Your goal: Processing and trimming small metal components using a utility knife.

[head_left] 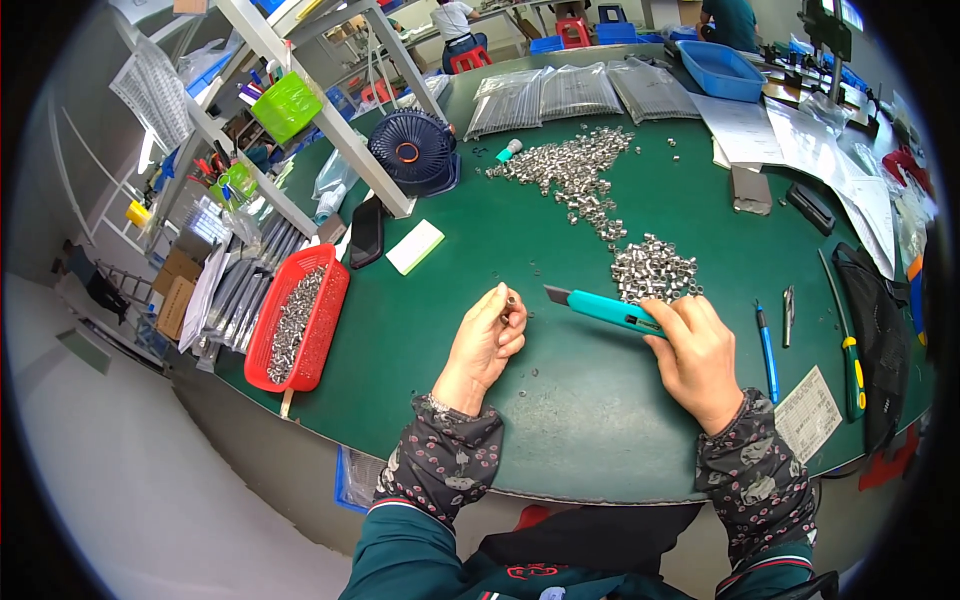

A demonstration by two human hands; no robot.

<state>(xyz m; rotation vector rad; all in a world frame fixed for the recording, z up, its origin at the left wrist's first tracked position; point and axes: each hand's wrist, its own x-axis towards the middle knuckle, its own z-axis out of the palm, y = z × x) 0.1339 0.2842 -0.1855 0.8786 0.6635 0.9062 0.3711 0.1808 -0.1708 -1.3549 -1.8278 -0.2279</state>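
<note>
My right hand [698, 358] is closed round a teal utility knife [612, 311], its dark blade out and pointing left toward my other hand. My left hand [485, 345] pinches a small metal ring [509, 302] between thumb and fingers; the fingers hide most of it. A gap separates the blade tip from the ring. Just beyond the knife lies a heap of small silvery metal rings [655, 268], and a larger spread pile of the same rings [570, 168] reaches toward the back of the green table [560, 420]. Tiny dark scraps are scattered near my left hand.
A red basket [325, 345] of metal parts stands at the left edge, near a phone [367, 232] and a blue fan [412, 150]. To the right lie a blue pen [767, 352], a screwdriver [852, 375] and a paper slip [808, 415]. Bagged tubes [580, 92] line the back.
</note>
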